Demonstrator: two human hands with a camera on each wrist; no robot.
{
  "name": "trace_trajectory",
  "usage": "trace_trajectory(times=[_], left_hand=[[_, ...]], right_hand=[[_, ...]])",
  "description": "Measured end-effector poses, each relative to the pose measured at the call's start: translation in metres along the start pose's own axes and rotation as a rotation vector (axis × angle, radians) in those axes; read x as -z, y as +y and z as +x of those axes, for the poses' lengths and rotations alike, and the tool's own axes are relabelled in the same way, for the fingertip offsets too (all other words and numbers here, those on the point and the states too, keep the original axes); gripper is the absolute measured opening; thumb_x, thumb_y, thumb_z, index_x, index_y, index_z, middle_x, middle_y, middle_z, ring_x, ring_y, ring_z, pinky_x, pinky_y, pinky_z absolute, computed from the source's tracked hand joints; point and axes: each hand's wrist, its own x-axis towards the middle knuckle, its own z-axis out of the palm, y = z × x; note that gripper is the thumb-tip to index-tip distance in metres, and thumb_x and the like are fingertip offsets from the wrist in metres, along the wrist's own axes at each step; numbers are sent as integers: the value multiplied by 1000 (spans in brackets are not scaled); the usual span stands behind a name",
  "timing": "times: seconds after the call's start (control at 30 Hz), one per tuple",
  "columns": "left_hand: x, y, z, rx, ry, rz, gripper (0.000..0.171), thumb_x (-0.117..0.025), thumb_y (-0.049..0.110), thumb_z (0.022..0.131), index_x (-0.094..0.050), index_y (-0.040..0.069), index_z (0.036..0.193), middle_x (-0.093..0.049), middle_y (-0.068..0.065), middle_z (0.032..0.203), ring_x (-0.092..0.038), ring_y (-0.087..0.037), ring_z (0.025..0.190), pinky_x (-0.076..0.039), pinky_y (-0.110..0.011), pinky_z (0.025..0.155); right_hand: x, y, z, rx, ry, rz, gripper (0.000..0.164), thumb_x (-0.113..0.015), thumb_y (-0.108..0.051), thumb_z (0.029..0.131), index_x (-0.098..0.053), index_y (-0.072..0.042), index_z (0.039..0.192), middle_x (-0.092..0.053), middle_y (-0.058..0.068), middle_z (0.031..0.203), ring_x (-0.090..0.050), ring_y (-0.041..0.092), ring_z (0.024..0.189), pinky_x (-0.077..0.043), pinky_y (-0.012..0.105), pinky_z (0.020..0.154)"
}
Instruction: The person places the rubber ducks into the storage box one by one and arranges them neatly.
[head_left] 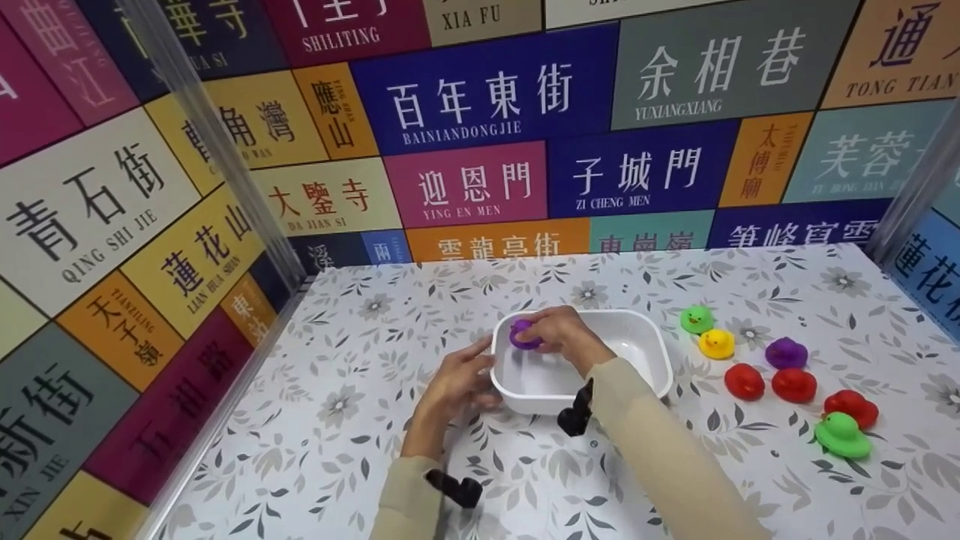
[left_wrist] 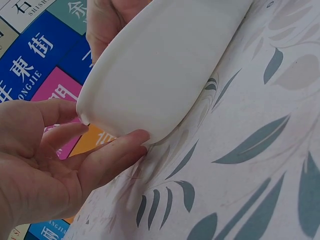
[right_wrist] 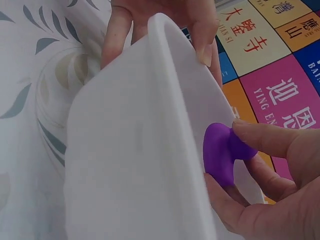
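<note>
Overall, place-name-patterned walls (head_left: 487, 90) rise beyond both hands, and a floral tabletop (head_left: 300, 465) spreads below. The left hand (head_left: 456, 381), fingers parted, grips a white tub (head_left: 637, 341); inside it, the right hand (head_left: 566, 334) pinches a purple rubber duck (head_left: 523, 335) (more rubber ducks (head_left: 745, 382) sit rightward).

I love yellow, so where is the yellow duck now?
In the head view, the yellow duck sits on the patterned tabletop, right of the white tub, between a green duck and a red toy.
</note>
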Motion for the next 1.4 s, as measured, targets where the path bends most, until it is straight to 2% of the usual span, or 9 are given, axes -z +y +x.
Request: trace_trajectory(times=[0.17, 0.33, 0.43, 0.53, 0.67, 0.8, 0.97, 1.13, 1.4], left_hand=[[1, 1, 0, -2, 4, 5, 53, -60, 14, 94, -52, 18, 147, -70, -35, 105, -64, -14, 54, -50, -18, 40], [1, 0, 0, -9, 3, 15, 53, -59, 12, 95, -52, 19, 147, -70, -33, 104, -63, -15, 55, -50, -19, 41], [1, -1, 1, -10, 4, 16, 53, -58, 12, 96, -51, 19, 147, -70, -33, 107, -64, -16, 56, -49, -19, 41], [1, -2, 1, -12, 3, 14, 53, -58, 12, 96, -49, 17, 148, -69, -32, 114, -67, -16, 61, -51, -19, 42], [1, -1, 0, -10, -7, 8, 53, -57, 14, 97, -49, 19, 149, -66, -31, 123, -70, -18, 67, -54, -19, 45], [1, 0, -1, -9, -7, 16, 53, -58, 15, 97, -50, 21, 148, -64, -31, 126, -70, -18, 68, -54, -19, 45], [0, -1, 0, -11, -12, 14, 53, -60, 16, 96, -50, 20, 149, -67, -33, 118, -69, -17, 65, -51, -19, 42], [-2, -2, 3, 5, -25, 2, 53, -59, 15, 96, -50, 19, 148, -68, -33, 113, -66, -17, 63, -42, -17, 39], [1, -1, 0, 11, -3, 4, 55, -59, 16, 97, -46, 15, 150, -70, -31, 108, -68, -17, 64, -52, -19, 43]], right_hand=[[-5, 5, 3, -6, 1, 50, 50, -75, 6, 83, -64, -1, 131, -65, 21, 133, -69, 29, 115, -59, 35, 101], [-12, 11, 7, -8, -9, 95, 41, -74, 11, 81, -67, 5, 121, -76, 13, 99, -75, 23, 94, -61, 38, 98], [-14, 14, 9, -9, 9, 94, 37, -74, 12, 80, -68, 7, 116, -73, 4, 83, -74, 22, 89, -61, 39, 97], [-15, 17, 9, -10, 14, 70, 35, -75, 11, 79, -69, 7, 114, -70, 1, 79, -71, 21, 88, -60, 39, 98], [-12, 20, 8, -10, -23, 74, 40, -74, 7, 82, -66, 5, 121, -70, 2, 88, -65, 21, 95, -57, 40, 102], [-7, 21, 7, -21, -69, 105, 50, -72, 2, 86, -59, 2, 134, -68, 11, 115, -59, 23, 108, -51, 41, 107], [1, 18, 4, -42, -119, 118, 58, -70, -3, 90, -50, -2, 145, -55, 20, 144, -52, 30, 129, -45, 45, 116], [14, 11, -7, -58, -137, 152, 62, -71, -6, 89, -49, -8, 147, -47, 18, 153, -41, 36, 144, -43, 44, 119], [32, -2, -30, 41, -253, 181, 59, -64, -10, 95, -45, -9, 150, -44, 18, 155, -37, 35, 147, -41, 47, 121]])
